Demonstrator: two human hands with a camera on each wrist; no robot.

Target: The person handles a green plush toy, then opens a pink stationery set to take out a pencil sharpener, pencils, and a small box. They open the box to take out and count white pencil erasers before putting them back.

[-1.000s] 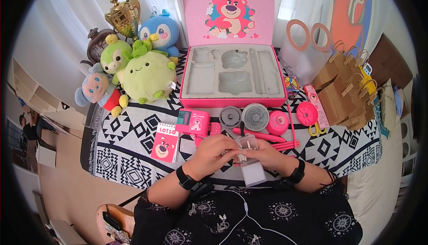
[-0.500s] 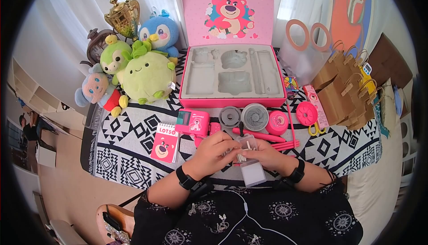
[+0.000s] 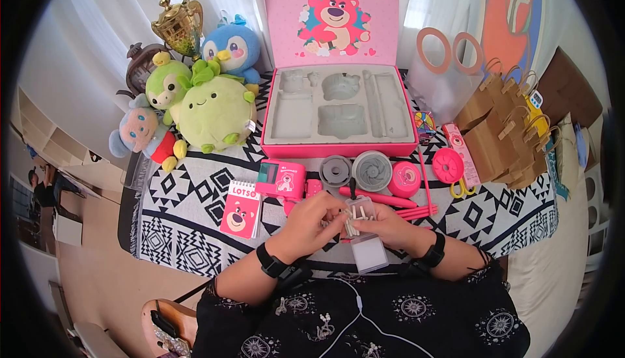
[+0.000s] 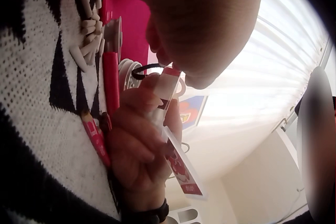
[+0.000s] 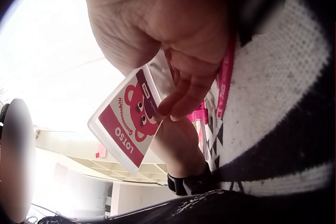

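The right hand (image 3: pixel 389 228) grips a small clear plastic case (image 3: pixel 361 209) with its lid (image 3: pixel 370 254) hinged down toward the body. Short white sticks (image 3: pixel 356 222) stand in the case. Fingertips of the left hand (image 3: pixel 308 224) pinch at the sticks over the case's left side. Seen from the right wrist, the lid (image 5: pixel 131 121) carries a pink bear print and the word LOTSO. In the left wrist view, several loose white sticks (image 4: pixel 90 40) lie on the patterned cloth, and the right hand (image 4: pixel 137 140) holds the case.
Behind the hands stand an open pink box (image 3: pixel 338 151), grey round parts (image 3: pixel 372 171), a pink device (image 3: pixel 282 179) and a pink jar (image 3: pixel 407 179). A LOTSO notebook (image 3: pixel 241 209) lies left. Plush toys (image 3: pixel 217 107) sit back left; scissors (image 3: pixel 463 190) and paper bags (image 3: pixel 501 136) are right.
The left fingertips have shifted slightly at the case's left side, and more of the white sticks inside it show. The right hand keeps its hold on the case.
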